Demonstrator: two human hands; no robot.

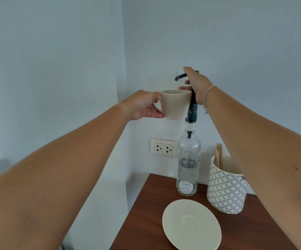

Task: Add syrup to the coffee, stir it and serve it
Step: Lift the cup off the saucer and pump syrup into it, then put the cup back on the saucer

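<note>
My left hand holds a beige coffee cup by its handle, lifted high in the air. The cup sits just below and left of the dark pump spout of a tall clear syrup bottle standing on the wooden table. My right hand rests on top of the pump head, fingers wrapped around it. What is inside the cup is hidden from this angle. A beige saucer lies bare on the table in front of the bottle.
A patterned white-and-grey holder with wooden stir sticks stands right of the bottle. The dark wooden table fits into a white wall corner, with a double power socket behind the bottle.
</note>
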